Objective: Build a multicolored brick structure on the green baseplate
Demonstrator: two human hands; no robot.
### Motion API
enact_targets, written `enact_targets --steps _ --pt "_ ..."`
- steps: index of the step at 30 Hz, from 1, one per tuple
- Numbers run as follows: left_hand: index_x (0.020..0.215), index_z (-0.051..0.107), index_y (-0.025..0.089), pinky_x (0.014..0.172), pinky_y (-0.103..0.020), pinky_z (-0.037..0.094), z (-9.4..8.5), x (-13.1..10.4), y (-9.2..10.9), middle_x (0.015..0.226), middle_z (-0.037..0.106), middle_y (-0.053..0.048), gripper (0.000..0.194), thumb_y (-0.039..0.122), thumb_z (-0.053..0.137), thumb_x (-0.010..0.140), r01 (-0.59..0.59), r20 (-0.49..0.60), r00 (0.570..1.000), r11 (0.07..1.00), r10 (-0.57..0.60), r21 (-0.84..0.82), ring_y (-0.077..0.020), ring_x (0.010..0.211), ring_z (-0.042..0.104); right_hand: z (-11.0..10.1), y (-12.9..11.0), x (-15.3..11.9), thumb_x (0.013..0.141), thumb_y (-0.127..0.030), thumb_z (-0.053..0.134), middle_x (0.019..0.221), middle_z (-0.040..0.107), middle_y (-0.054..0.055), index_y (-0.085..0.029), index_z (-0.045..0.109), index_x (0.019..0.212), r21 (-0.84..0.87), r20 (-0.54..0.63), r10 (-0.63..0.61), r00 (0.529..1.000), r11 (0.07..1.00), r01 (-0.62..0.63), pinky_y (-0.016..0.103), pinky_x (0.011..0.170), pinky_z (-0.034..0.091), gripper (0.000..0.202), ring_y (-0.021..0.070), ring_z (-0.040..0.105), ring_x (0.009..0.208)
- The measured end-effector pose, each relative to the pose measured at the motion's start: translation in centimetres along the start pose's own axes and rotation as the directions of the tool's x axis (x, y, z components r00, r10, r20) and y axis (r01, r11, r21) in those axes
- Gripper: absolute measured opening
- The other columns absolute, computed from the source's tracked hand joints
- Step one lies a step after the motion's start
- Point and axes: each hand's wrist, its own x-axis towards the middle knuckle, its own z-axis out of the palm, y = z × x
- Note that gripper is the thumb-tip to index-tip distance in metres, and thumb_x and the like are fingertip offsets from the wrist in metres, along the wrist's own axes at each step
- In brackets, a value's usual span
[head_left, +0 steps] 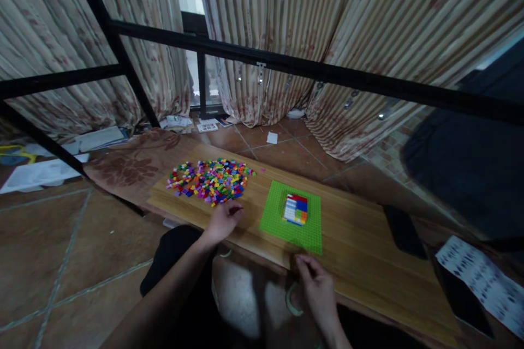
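My left hand (224, 222) is over the front edge of the wooden board, just in front of a heap of small coloured bricks (221, 179). Its fingers are curled in a loose pinch, and anything between them is too small to make out. Close to the near edge of the green baseplate (272, 212), my right hand (318, 283) has thumb and fingers drawn together; whatever they hold is hidden. On the baseplate stands a low block of joined bricks (295, 209) in white, red, blue, yellow and orange, apart from both hands.
The wooden board (356, 229) lies lengthwise before me, with a black phone (405, 230) at its right end. Beyond it a printed sheet (483, 278) rests. A black metal rail (286, 62) with hanging clips crosses in front of the curtains (270, 5).
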Motion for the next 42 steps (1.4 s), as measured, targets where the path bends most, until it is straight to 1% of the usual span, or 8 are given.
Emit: enact_targets --steps 2,5,11,18,23,30,35,42 --pt "0.08 0.067 0.017 0.053 -0.024 0.044 -2.0 -0.6 -1.7 0.059 0.06 0.001 0.014 0.029 0.062 0.074 0.091 -0.055 0.994 0.994 -0.095 -0.067 -0.0142 0.054 0.056 1.8 -0.6 -1.3 0.086 -0.055 0.053 0.079 0.073 0.006 -0.02 0.073 0.086 0.022 0.121 0.035 0.992 0.999 -0.038 0.033 0.069 0.053 0.041 0.0233 0.068 0.076" --pt "0.083 0.066 0.017 0.053 -0.024 0.045 -3.4 -1.1 -2.6 0.06 0.06 0.001 0.017 0.03 0.063 0.074 0.145 -0.072 0.985 0.977 -0.158 -0.155 -0.0137 0.053 0.056 4.0 -2.7 -1.8 0.089 -0.05 0.051 0.084 0.073 0.005 -0.021 0.072 0.087 -0.005 0.252 0.011 0.968 1.0 -0.011 0.031 0.075 0.052 0.036 0.0227 0.068 0.085" --pt "0.089 0.068 0.016 0.067 -0.026 0.049 -3.9 -1.7 -2.7 0.078 0.068 -0.003 0.022 0.033 0.064 0.076 0.032 0.036 0.999 0.99 -0.027 -0.136 -0.0161 0.071 0.062 6.6 -5.1 -0.9 0.089 -0.044 0.053 0.082 0.073 0.004 -0.022 0.072 0.091 -0.013 0.31 -0.073 0.948 0.997 0.081 0.028 0.071 0.052 0.03 0.0207 0.069 0.079" --pt "0.085 0.068 0.016 0.066 -0.024 0.048 -3.6 -2.4 -3.0 0.073 0.065 -0.002 0.026 0.039 0.055 0.085 -0.025 -0.053 0.998 0.992 0.018 -0.126 -0.0149 0.069 0.059 9.2 -5.4 -0.8 0.09 -0.041 0.051 0.083 0.074 0.004 -0.022 0.073 0.092 -0.032 0.365 -0.105 0.925 0.992 0.126 0.028 0.07 0.053 0.029 0.0208 0.069 0.078" --pt "0.083 0.066 0.016 0.052 -0.022 0.043 -3.4 -2.2 -2.6 0.065 0.058 0.0 0.035 0.047 0.05 0.087 0.068 -0.203 0.967 0.926 -0.153 -0.372 -0.012 0.055 0.053 11.0 -6.7 2.3 0.09 -0.041 0.048 0.088 0.074 0.004 -0.023 0.07 0.093 -0.106 0.363 -0.145 0.92 0.975 0.196 0.029 0.072 0.052 0.029 0.0195 0.068 0.08" --pt "0.081 0.062 0.015 0.05 -0.021 0.041 -4.1 -1.7 -2.1 0.065 0.057 0.002 0.037 0.051 0.057 0.082 0.047 -0.307 0.883 0.717 -0.356 -0.695 -0.0095 0.053 0.052 14.4 -7.7 9.0 0.086 -0.029 0.047 0.095 0.07 0.007 -0.02 0.069 0.101 -0.267 0.303 -0.243 0.922 0.907 0.327 0.035 0.078 0.05 0.029 0.0202 0.065 0.083" --pt "0.082 0.062 0.014 0.049 -0.021 0.041 -4.5 -1.4 -2.1 0.066 0.058 0.002 0.036 0.05 0.059 0.081 0.012 -0.297 0.869 0.617 -0.397 -0.787 -0.0088 0.053 0.053 16.3 -7.3 11.9 0.085 -0.023 0.045 0.098 0.064 0.007 -0.02 0.069 0.107 -0.373 0.333 -0.308 0.891 0.825 0.424 0.034 0.077 0.049 0.032 0.0192 0.063 0.081" --pt "0.079 0.064 0.013 0.05 -0.021 0.041 -4.5 -1.1 -2.1 0.065 0.059 0.001 0.038 0.051 0.065 0.077 0.011 -0.276 0.876 0.589 -0.396 -0.808 -0.009 0.053 0.053 16.5 -6.9 12.3 0.084 -0.025 0.05 0.093 0.06 0.006 -0.022 0.067 0.093 -0.396 0.389 -0.294 0.873 0.802 0.446 0.033 0.076 0.043 0.019 0.0202 0.058 0.08"
